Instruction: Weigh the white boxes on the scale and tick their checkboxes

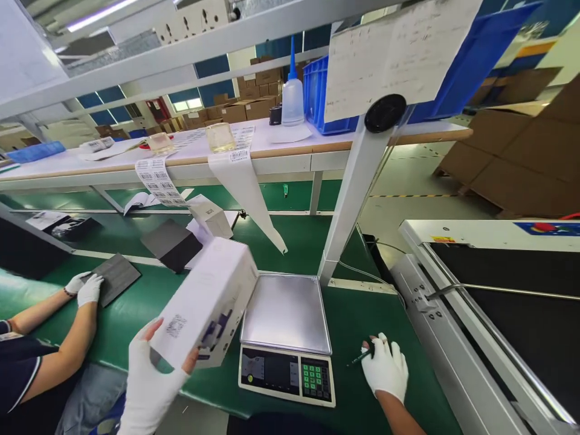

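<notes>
Your left grip (151, 377) holds the white box (206, 302) tilted in the air, just left of the scale (286, 311). Your right grip (386, 365) is closed on a pen (361, 356), resting on the counter (357, 320). You seem mid-weighing; next likely calls for setting the box flat on the pan beside your left grip.

A green-matted workbench (362, 314) stands under a white metal frame (348, 193); brown cardboard cartons (512, 157) are stacked on the pale floor (408, 205), with ceiling strip lights (97, 15) and bright windows (188, 104) behind.
</notes>
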`<action>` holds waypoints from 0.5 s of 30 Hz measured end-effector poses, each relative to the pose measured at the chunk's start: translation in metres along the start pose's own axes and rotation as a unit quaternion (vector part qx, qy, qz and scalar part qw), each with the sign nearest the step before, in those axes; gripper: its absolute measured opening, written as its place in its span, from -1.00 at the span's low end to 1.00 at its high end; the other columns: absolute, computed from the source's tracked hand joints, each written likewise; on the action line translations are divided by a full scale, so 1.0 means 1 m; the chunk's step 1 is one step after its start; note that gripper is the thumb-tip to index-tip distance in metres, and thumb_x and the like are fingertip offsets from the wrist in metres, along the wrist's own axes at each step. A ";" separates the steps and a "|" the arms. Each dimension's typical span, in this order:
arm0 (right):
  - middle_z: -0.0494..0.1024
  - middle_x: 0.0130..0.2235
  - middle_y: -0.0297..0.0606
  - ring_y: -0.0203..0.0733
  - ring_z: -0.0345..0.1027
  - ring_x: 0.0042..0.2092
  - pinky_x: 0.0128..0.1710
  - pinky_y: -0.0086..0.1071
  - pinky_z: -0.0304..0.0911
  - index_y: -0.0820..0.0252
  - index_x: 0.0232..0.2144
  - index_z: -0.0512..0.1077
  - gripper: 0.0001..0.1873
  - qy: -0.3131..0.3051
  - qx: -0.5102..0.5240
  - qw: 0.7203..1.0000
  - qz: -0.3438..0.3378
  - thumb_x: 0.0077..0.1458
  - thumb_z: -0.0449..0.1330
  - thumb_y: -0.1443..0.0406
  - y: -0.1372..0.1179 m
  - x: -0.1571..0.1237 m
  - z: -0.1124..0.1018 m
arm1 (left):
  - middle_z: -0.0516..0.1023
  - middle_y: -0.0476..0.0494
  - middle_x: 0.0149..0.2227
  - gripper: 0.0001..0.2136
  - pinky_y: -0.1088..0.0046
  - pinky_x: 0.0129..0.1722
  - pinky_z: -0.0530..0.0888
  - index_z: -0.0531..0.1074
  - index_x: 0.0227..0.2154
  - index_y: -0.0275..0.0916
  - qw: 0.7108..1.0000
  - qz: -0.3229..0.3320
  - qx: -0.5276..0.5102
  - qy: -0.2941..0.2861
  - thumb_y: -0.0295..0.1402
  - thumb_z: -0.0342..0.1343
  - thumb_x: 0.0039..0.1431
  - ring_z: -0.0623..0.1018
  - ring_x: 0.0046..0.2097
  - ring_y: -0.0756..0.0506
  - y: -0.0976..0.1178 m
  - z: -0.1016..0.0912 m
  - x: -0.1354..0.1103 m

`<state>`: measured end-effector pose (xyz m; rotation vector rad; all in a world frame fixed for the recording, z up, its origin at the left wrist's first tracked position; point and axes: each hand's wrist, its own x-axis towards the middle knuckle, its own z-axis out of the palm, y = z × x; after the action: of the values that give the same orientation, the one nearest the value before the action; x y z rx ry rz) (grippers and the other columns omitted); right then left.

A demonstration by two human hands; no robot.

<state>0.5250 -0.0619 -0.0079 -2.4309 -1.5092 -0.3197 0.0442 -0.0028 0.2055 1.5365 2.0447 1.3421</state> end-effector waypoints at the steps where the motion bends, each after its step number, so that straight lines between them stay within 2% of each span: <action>1: 0.52 -0.02 0.08 0.22 0.32 0.00 -0.06 -0.05 0.29 0.30 -0.25 0.56 -0.63 0.004 0.000 1.000 0.002 0.24 -0.02 0.24 -0.001 -0.001 0.001 | 0.39 -0.24 0.11 -0.17 -0.27 0.22 0.36 0.32 0.11 -0.03 0.998 0.052 0.018 -0.030 -0.07 0.42 -0.34 0.42 0.17 -0.43 0.012 0.003 -0.004; 3: 0.51 -0.01 0.10 0.22 0.31 0.01 -0.05 -0.05 0.27 0.31 -0.26 0.55 -0.64 0.010 0.000 1.000 0.001 0.25 -0.02 0.25 -0.002 -0.002 0.003 | 0.30 -0.28 0.18 -0.21 -0.29 0.28 0.29 0.28 0.16 -0.04 0.989 0.113 0.050 -0.076 -0.06 0.35 -0.20 0.33 0.25 -0.45 0.036 0.014 -0.015; 4: 0.51 -0.01 0.11 0.22 0.30 0.01 -0.05 -0.06 0.27 0.32 -0.26 0.54 -0.64 0.010 0.001 1.000 0.000 0.25 -0.02 0.25 -0.003 -0.002 0.003 | 0.24 -0.31 0.21 -0.19 -0.30 0.29 0.26 0.25 0.20 -0.08 0.988 0.113 0.060 -0.086 -0.03 0.34 -0.17 0.29 0.28 -0.47 0.048 0.020 -0.021; 6: 0.51 -0.01 0.11 0.21 0.29 0.00 -0.05 -0.06 0.25 0.33 -0.25 0.53 -0.65 0.005 0.003 1.000 0.005 0.25 -0.02 0.25 -0.004 -0.003 0.004 | 0.15 -0.37 0.28 -0.08 -0.28 0.31 0.24 0.17 0.27 -0.17 0.989 0.086 0.051 -0.107 0.08 0.32 -0.16 0.23 0.34 -0.49 0.069 0.030 -0.033; 8: 0.51 0.00 0.12 0.21 0.27 0.01 -0.03 -0.05 0.24 0.34 -0.22 0.52 -0.65 -0.009 0.008 1.000 0.015 0.25 -0.02 0.25 -0.005 -0.004 0.005 | 0.10 -0.39 0.34 0.00 -0.21 0.31 0.28 0.04 0.34 -0.16 0.984 0.042 -0.029 -0.168 0.19 0.26 -0.10 0.24 0.36 -0.45 0.083 0.035 -0.040; 9: 0.50 0.01 0.12 0.21 0.26 0.01 -0.03 -0.04 0.24 0.34 -0.20 0.51 -0.66 -0.016 0.012 1.000 0.019 0.24 -0.01 0.25 -0.006 -0.004 0.005 | 0.15 -0.38 0.34 -0.01 -0.15 0.28 0.34 -0.01 0.36 -0.15 0.974 0.013 -0.088 -0.208 0.22 0.21 -0.04 0.30 0.33 -0.41 0.086 0.036 -0.041; 10: 0.50 0.02 0.11 0.21 0.25 0.02 -0.02 -0.03 0.23 0.34 -0.19 0.50 -0.66 -0.024 0.017 0.999 0.024 0.24 -0.01 0.25 -0.006 -0.004 0.006 | 0.25 -0.37 0.31 -0.06 -0.07 0.21 0.43 -0.01 0.36 -0.14 0.959 -0.020 -0.143 -0.245 0.23 0.15 0.02 0.41 0.26 -0.36 0.086 0.037 -0.039; 12: 0.48 0.04 0.12 0.21 0.23 0.04 0.01 -0.02 0.22 0.33 -0.17 0.48 -0.66 -0.040 0.028 0.998 0.037 0.22 -0.01 0.25 -0.007 -0.004 0.006 | 0.51 -0.34 0.10 -0.19 0.13 -0.05 0.58 0.16 0.28 -0.20 0.933 -0.099 -0.201 -0.283 0.24 0.04 0.10 0.61 -0.02 -0.25 0.071 0.044 -0.032; 14: 0.46 0.06 0.12 0.20 0.22 0.05 0.03 -0.02 0.20 0.33 -0.16 0.48 -0.67 -0.062 0.040 0.996 0.052 0.20 0.00 0.25 -0.007 -0.003 0.006 | 0.63 -0.29 -0.14 -0.25 0.26 -0.28 0.58 0.36 0.12 -0.28 0.927 -0.172 -0.182 -0.278 0.27 -0.03 0.12 0.64 -0.28 -0.17 0.038 0.058 -0.028; 15: 0.46 0.06 0.12 0.20 0.22 0.05 0.04 -0.02 0.20 0.32 -0.16 0.48 -0.67 -0.075 0.047 0.994 0.059 0.18 0.00 0.26 -0.006 -0.002 0.005 | 0.64 -0.27 -0.20 -0.26 0.29 -0.31 0.56 0.41 0.05 -0.30 0.930 -0.198 -0.152 -0.271 0.29 -0.10 0.14 0.62 -0.33 -0.15 0.017 0.068 -0.029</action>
<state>0.5188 -0.0597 -0.0124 -2.5040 -1.3948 -0.0431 0.1120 0.0071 0.1729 1.1157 1.5952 0.8964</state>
